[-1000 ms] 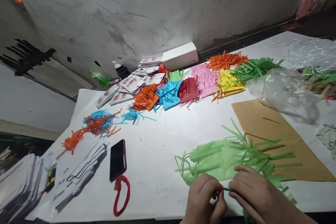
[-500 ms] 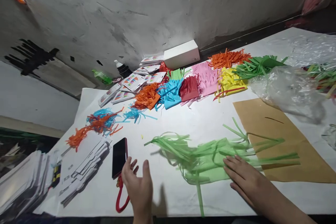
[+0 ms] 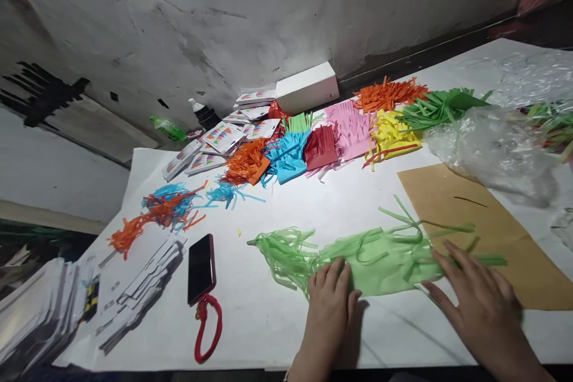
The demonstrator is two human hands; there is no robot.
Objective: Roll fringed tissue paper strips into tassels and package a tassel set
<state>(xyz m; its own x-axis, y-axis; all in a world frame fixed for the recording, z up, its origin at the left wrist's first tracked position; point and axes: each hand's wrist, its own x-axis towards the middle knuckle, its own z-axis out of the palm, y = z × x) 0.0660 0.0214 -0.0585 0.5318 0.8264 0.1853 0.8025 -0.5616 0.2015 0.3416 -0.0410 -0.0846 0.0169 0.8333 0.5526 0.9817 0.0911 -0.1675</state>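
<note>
A light green tissue-paper tassel sheet (image 3: 389, 256) lies spread on the white table, with fringe strips fanning out at both ends. My left hand (image 3: 326, 304) rests on its near edge toward the left, beside the tangled strips; the fingers lie forward and the thumb is apart. At the right end my right hand (image 3: 478, 298) touches the sheet and its strips, its fingers spread and its thumb by the near corner. Part of the right-hand fringe is hidden under that hand.
A sheet of brown paper (image 3: 487, 221) lies to the right, below crumpled clear plastic (image 3: 492, 143). Coloured fringe bundles, including a blue one (image 3: 289, 158), line the back near a white box (image 3: 307, 88). A phone (image 3: 201, 268) with a red strap and white paper strips (image 3: 138, 292) lie left.
My left hand has moved right from beside the phone onto the green sheet. My right hand has shifted right to the sheet's end. The sheet's near side looks flatter, with fewer strips hanging forward.
</note>
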